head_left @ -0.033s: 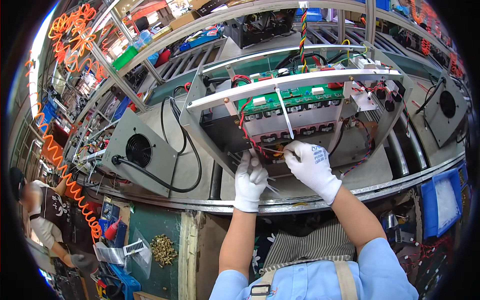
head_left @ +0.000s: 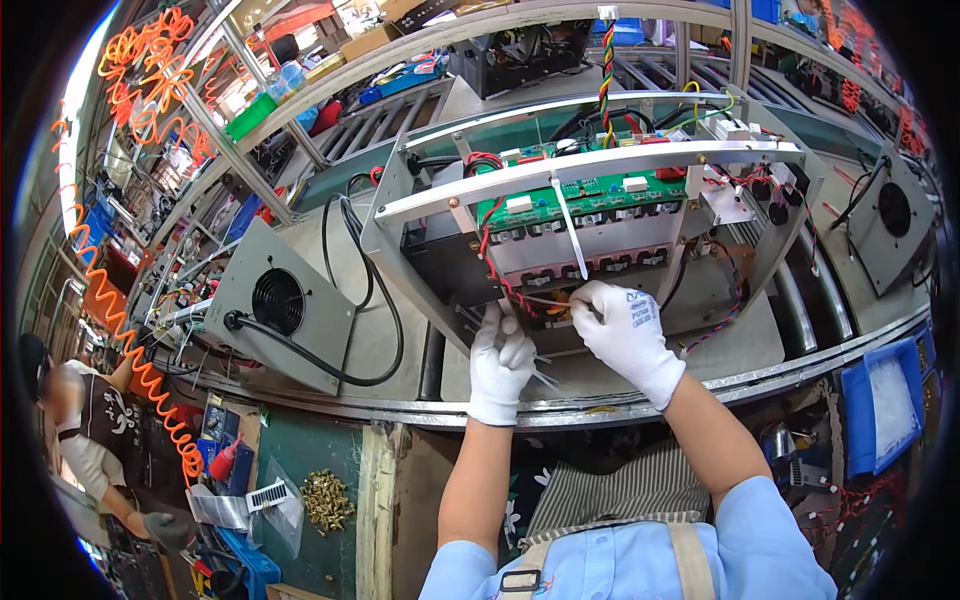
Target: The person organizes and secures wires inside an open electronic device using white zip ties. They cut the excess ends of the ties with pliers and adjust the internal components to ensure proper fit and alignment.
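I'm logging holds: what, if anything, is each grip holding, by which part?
Left white-gloved grip holds thin white plastic strips, around mid-length. Right white-gloved grip: seemingly another strip, by its hidden end.

The person stands behind a grey-and-beige striped fabric apron (head_left: 620,500), light-blue sleeves (head_left: 765,545) ending above two bare forearms. To the left of the apron, the left forearm (head_left: 475,485) runs almost straight forward, its wrist in line with the left hand (head_left: 500,368) in a white fabric glove. Its fingers are bent, reaching forward from the apron. The right forearm (head_left: 722,440) slants inward from the apron's right side, the wrist nearly straight. Beyond the apron, the right hand (head_left: 625,332), in a white fabric glove with blue print, angles leftward, thumb and forefinger pinched together.
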Demonstrator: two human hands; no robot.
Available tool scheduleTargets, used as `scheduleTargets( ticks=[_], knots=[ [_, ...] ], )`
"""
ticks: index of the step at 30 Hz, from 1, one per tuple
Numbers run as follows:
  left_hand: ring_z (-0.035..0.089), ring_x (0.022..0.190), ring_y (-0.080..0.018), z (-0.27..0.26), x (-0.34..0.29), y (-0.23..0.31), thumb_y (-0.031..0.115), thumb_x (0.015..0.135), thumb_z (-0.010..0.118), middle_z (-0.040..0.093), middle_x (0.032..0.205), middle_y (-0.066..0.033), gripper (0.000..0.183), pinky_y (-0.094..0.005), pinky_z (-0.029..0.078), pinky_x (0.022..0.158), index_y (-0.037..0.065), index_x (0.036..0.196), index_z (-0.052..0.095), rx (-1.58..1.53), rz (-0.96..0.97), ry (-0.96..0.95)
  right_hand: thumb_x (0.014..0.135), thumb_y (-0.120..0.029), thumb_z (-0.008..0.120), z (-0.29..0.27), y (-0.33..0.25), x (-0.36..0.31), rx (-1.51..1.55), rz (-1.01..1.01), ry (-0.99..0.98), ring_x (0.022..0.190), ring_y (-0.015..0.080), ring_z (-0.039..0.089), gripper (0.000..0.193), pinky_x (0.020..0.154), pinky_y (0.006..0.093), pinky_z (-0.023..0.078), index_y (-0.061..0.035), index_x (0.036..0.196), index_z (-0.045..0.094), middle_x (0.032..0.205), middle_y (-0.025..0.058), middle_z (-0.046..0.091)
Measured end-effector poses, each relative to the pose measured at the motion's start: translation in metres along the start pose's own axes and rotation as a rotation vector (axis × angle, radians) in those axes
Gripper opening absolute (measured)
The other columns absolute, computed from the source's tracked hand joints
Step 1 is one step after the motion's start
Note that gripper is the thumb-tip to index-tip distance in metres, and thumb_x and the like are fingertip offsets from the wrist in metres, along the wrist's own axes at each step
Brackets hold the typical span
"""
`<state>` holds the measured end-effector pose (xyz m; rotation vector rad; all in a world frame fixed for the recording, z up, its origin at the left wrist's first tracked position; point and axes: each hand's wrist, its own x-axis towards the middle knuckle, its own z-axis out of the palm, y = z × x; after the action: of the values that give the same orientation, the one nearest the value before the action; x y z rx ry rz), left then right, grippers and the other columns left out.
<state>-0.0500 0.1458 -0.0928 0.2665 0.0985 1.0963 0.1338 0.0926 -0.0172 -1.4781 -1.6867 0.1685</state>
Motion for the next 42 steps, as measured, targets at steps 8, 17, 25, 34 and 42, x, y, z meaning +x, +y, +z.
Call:
scheduleTargets(
  ticks=[8, 17, 25, 34, 42],
  knots=[
    [0.028, 0.038, -0.0050, -0.002, 0.000, 0.003, 0.025, 0.102, 0.044, 0.057, 0.073, -0.0010, 0.022, -0.0204, 0.024, 0.036, 0.009, 0.100, 0.060, -0.020, 0.001, 0.028, 0.081, -0.019, 0.062, -0.016, 0.004, -0.003, -0.049, 0.024, -0.007, 0.069, 0.0315, 0.065, 0.010, 0.063, 0.0419, 0.050, -0.0094, 0.081, 0.064, 0.072, 0.0121, 0.065],
    [0.026, 0.039, -0.0055, -0.004, -0.002, 0.001, 0.026, 0.101, 0.046, 0.055, 0.073, 0.0027, 0.021, -0.0212, 0.023, 0.038, 0.012, 0.102, 0.062, 0.064, 0.025, 0.047, 0.080, -0.018, 0.062, -0.023, -0.005, -0.002, -0.165, -0.025, 0.022, 0.068, 0.0314, 0.065, 0.009, 0.062, 0.0429, 0.050, -0.0092, 0.077, 0.061, 0.072, 0.0123, 0.065],
    [0.027, 0.038, -0.0047, -0.005, 0.001, -0.003, 0.026, 0.102, 0.045, 0.055, 0.071, 0.0030, 0.023, -0.0209, 0.024, 0.037, 0.011, 0.101, 0.062, 0.019, 0.026, 0.051, 0.081, -0.016, 0.064, -0.001, -0.010, -0.001, -0.131, -0.076, 0.019, 0.068, 0.0323, 0.065, 0.008, 0.062, 0.0415, 0.051, -0.0082, 0.080, 0.065, 0.072, 0.0133, 0.065],
    [0.028, 0.038, -0.0048, -0.011, 0.007, 0.002, 0.021, 0.102, 0.042, 0.054, 0.077, 0.0019, 0.019, -0.0208, 0.024, 0.036, 0.009, 0.105, 0.056, -0.002, 0.133, -0.040, 0.085, -0.018, 0.064, 0.022, -0.027, 0.004, 0.020, -0.043, -0.044, 0.077, 0.0320, 0.067, 0.014, 0.067, 0.0395, 0.052, -0.0066, 0.091, 0.066, 0.084, 0.0158, 0.068],
    [0.038, 0.042, 0.0000, 0.024, -0.035, -0.016, 0.011, 0.092, 0.065, 0.065, 0.082, -0.0024, 0.022, -0.0170, 0.026, 0.038, 0.000, 0.110, 0.066, 1.006, 0.571, 0.338, 0.087, -0.017, 0.064, 0.058, -0.021, -0.001, 0.473, 0.087, -0.082, 0.083, 0.0272, 0.069, 0.022, 0.073, 0.0346, 0.053, -0.0029, 0.104, 0.065, 0.092, 0.0161, 0.070]
  ],
)
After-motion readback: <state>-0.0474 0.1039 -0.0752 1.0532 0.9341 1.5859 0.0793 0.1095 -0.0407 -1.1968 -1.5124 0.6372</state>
